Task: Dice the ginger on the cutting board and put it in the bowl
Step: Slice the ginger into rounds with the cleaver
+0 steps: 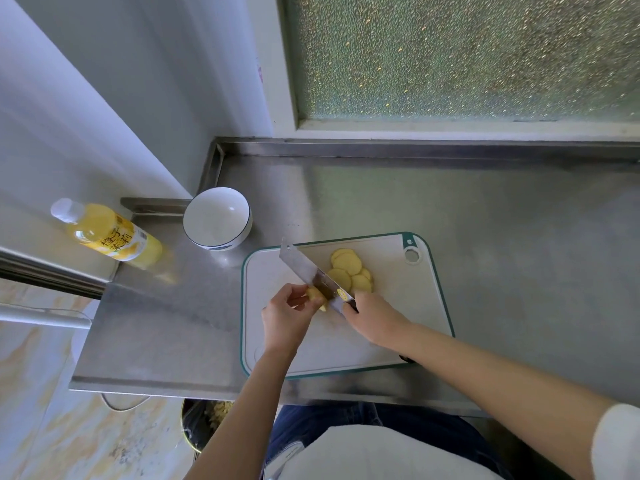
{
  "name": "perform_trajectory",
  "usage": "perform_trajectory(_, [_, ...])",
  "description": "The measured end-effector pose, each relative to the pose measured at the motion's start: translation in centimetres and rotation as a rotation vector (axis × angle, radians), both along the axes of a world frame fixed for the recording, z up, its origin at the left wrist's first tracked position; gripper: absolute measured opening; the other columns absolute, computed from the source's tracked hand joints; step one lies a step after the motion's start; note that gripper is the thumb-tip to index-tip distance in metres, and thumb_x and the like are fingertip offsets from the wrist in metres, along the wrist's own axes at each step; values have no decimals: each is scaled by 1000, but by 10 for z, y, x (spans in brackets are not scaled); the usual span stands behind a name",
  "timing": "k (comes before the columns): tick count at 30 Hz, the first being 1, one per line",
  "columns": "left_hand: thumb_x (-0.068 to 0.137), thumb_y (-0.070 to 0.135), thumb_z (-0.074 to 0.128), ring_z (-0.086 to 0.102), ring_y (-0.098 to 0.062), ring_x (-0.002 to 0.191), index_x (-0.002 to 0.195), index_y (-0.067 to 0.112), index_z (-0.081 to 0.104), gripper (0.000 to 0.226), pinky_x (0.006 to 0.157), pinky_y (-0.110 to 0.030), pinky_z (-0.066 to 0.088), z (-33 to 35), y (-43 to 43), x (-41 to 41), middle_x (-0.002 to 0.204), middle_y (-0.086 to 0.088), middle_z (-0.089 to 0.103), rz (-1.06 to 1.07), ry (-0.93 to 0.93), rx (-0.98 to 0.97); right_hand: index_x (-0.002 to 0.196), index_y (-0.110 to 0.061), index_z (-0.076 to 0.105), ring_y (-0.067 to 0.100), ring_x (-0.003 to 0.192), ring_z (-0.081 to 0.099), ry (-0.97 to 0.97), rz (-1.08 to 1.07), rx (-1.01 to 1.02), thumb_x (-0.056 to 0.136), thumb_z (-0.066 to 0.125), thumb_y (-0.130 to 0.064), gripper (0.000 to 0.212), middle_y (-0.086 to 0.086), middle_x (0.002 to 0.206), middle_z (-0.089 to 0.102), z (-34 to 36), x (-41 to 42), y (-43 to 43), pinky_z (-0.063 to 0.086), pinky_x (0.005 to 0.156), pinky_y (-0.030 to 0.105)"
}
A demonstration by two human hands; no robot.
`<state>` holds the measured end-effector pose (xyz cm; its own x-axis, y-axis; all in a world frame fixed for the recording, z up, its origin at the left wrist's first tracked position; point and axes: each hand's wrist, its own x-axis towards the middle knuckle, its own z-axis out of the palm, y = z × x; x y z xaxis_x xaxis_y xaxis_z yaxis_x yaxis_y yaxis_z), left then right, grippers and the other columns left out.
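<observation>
A white cutting board (394, 327) with a green rim lies on the steel counter. My left hand (287, 315) pinches a small yellow piece of ginger (317, 295) on the board. My right hand (372, 318) grips the handle of a cleaver (308, 271), whose blade stands on the ginger right beside my left fingers. Several round yellow ginger slices (351, 270) lie overlapping on the board, just right of the blade. An empty white bowl (217, 218) with a dark rim stands off the board's far left corner.
A bottle of yellow drink (110, 233) stands on the counter's left side, near the wall. The steel counter (502, 237) ends at a raised lip by the frosted window. A bin (204, 424) with scraps sits on the floor under the front edge.
</observation>
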<state>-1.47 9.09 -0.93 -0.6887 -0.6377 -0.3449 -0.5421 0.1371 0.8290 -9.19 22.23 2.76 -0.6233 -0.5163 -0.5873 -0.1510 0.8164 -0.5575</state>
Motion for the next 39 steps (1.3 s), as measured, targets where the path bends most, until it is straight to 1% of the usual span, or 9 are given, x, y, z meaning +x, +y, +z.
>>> perform_trajectory(4, [72,17,78,66,-9,83,86,19,66,19,79,-24,53,-1,0,0,83,7,70,3,15,5,60,-21,33,26,64,46,-3,-26,-6,95,42,-26,36,0,59,43,-7,1,5,32,59,30])
perform_trajectory(8, [71,17,79,66,-8,83,88,17,67,20,81,-26,53,-3,0,0,84,6,70,9,13,7,61,-23,29,25,68,43,38,-42,-12,95,43,-27,37,9,72,50,-6,4,10,31,61,29])
perform_trajectory(11, [71,15,79,67,-10,82,88,14,66,22,81,-28,53,-3,2,0,84,3,70,43,20,19,61,-23,25,23,68,39,95,-60,-45,95,44,-26,40,3,62,43,0,6,10,28,61,29])
perform_trajectory(17, [72,17,79,65,-6,79,92,13,66,24,75,-18,50,-3,3,0,86,1,70,73,21,32,61,-23,24,29,68,40,136,-53,-82,95,45,-26,40,14,69,49,8,2,12,26,61,30])
perform_trajectory(20, [72,17,79,65,-5,78,93,12,66,25,73,-14,48,-3,3,0,86,2,69,77,9,28,61,-22,25,27,68,39,123,-38,-80,95,44,-25,40,3,60,42,10,1,13,25,60,29])
perform_trajectory(22, [71,17,79,66,-7,80,94,11,67,27,75,-17,49,-3,3,0,86,2,70,85,-2,28,61,-22,25,24,67,38,112,-29,-77,96,44,-25,40,-4,57,35,10,2,14,26,61,28])
perform_trajectory(25, [71,18,80,66,-9,81,95,11,68,28,79,-22,49,-2,4,-1,85,2,70,95,-23,16,61,-22,25,24,67,37,106,-13,-75,96,44,-25,40,-4,57,34,11,3,14,27,61,29])
perform_trajectory(32, [70,18,80,66,-9,78,95,10,70,29,75,-18,46,-1,6,-4,84,1,70,92,-38,-12,61,-20,24,25,69,37,73,4,-17,97,40,-22,39,-3,57,33,16,5,19,24,59,27])
perform_trajectory(39, [71,16,79,65,-12,83,98,8,68,30,78,-20,46,0,10,-3,87,-1,69,71,-42,-71,61,-19,24,25,70,39,33,2,35,97,38,-24,39,1,61,37,20,5,18,30,63,29])
